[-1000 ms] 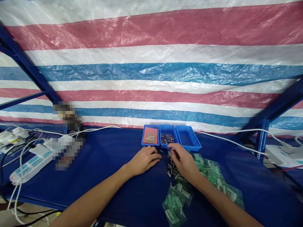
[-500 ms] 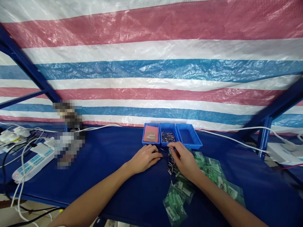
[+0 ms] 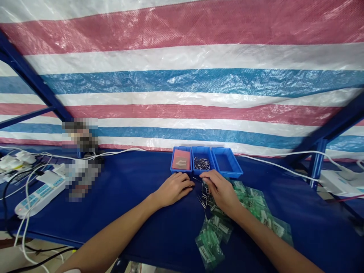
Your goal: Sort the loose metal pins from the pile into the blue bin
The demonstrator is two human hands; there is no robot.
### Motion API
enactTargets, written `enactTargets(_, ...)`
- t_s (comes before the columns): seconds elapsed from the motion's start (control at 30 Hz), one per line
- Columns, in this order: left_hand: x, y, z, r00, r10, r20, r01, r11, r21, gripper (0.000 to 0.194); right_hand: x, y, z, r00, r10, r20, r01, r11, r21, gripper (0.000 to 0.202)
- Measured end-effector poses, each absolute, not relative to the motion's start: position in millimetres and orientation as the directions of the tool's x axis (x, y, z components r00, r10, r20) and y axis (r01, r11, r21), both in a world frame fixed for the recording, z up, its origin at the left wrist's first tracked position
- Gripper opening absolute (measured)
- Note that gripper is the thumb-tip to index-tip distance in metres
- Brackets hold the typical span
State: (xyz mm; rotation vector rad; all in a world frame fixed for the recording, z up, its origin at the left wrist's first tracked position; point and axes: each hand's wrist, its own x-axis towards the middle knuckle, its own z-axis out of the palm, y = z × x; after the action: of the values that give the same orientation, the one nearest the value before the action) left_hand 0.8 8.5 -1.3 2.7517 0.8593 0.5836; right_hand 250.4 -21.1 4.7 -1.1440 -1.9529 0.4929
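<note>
My left hand (image 3: pixel 176 189) rests on the blue table in front of the left bin, its fingers loosely bent, with nothing visible in them. Thin dark metal pins (image 3: pixel 203 201) lie in a loose pile between my hands. Over the pile's far end, my right hand (image 3: pixel 220 189) has its thumb and fingertips drawn together; whatever is between them is too small to make out. Just beyond it stands a blue bin (image 3: pixel 212 151) holding more metal pins (image 3: pixel 201 163). Clear bags with green and white contents (image 3: pixel 253 203) lie partly under and beside my right forearm.
To the left of the pin bin, another blue bin (image 3: pixel 171 167) holds a pink piece (image 3: pixel 182 155) and a small clear packet. A third blue bin (image 3: pixel 227 161) stands to the right. A white power strip (image 3: pixel 42 197) and cables occupy the left; striped sheeting (image 3: pixel 182 83) hangs behind.
My right hand has shifted very slightly left over the pin pile. The view has tilted a little; my left hand stays in the same place on the table.
</note>
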Motion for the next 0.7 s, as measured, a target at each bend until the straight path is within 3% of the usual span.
enactTargets(0.1,0.6,8.8,-1.9,0.753,0.579,0.311,0.502,-0.812,0.296,0.029,248.4,-22.4,7.7,-0.223,0.857,0.465,0.547,0.505,-0.668,0.029)
enactTargets(0.33,-0.1,9.4,-3.4,0.752,0.579,0.315,0.499,-0.812,0.302,0.029,250.1,-20.6,0.8,-0.102,0.943,0.316,0.339,0.331,-0.881,0.030)
enactTargets(0.7,0.6,9.6,-1.2,0.750,0.582,0.315,0.502,-0.810,0.303,0.030,244.5,-17.4,9.3,-0.023,0.968,0.251,0.158,0.251,-0.955,0.043)
